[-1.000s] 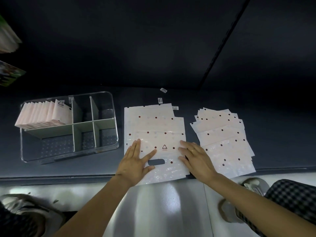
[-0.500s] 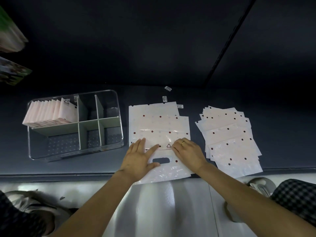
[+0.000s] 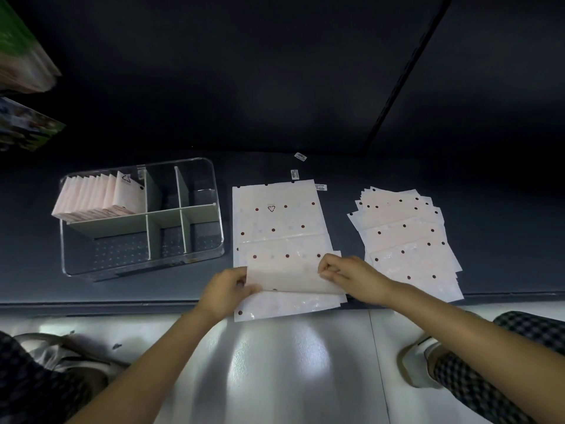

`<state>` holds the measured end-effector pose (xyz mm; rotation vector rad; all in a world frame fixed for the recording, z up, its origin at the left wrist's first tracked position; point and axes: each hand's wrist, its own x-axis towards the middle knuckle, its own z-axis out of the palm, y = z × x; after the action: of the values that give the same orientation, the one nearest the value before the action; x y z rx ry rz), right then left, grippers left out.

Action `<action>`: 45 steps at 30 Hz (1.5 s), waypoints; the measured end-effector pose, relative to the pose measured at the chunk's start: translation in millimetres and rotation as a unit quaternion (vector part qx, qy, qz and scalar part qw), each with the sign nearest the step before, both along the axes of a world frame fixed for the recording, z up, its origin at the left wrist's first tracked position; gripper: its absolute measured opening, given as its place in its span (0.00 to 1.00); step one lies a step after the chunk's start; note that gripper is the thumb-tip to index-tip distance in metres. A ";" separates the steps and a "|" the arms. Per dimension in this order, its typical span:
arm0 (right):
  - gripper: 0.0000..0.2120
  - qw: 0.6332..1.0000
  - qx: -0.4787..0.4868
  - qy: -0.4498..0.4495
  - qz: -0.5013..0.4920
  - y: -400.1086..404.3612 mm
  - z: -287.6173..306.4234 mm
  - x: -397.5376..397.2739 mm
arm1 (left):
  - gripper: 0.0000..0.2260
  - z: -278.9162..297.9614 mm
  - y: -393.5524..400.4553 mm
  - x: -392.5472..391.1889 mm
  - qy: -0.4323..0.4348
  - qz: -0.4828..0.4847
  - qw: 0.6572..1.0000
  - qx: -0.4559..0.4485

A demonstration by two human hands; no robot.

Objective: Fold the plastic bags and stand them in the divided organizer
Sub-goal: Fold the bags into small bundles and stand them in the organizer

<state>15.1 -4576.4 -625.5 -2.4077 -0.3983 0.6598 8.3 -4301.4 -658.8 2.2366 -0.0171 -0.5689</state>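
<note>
Pale pink plastic bag (image 3: 279, 228) dotted dark red, black triangle mark at 12 o'clock. Same pink, red-dotted bags in the loose stack (image 3: 406, 240) at 3 o'clock. Clear plastic organizer (image 3: 140, 264) at 9 o'clock, grey-green dividers, plain pink folded bags (image 3: 97, 197). Dark blue-grey mat (image 3: 504, 240); black-and-white checked trousers (image 3: 477, 381).

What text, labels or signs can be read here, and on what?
Triangle recycling sign, no words: on the flat bag.
The same triangle sign: on the front folded bag in the organizer.
Three small stickers on the table: printing too small to read.
No readable words or numbers anywhere.
</note>
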 end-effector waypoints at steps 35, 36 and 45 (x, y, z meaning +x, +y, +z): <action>0.34 0.959 -0.242 -0.149 0.019 19.7 -84.9 -24.5 | 0.35 -46.9 -38.4 -30.5 -0.171 -0.276 0.888 0.326; 0.36 0.957 -0.253 -0.144 0.010 10.0 -84.2 -26.0 | 0.35 -47.5 -35.1 -30.0 -0.173 -0.277 0.888 0.323; 0.21 0.972 -0.140 -0.160 -0.102 30.0 -46.5 10.5 | 0.30 -44.1 -26.8 -26.0 -0.182 -0.292 0.891 0.294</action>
<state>25.6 -4546.4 -672.0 -2.7864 -0.1895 0.2464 -17.6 -4328.2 -702.9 2.9179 -0.8387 -0.4928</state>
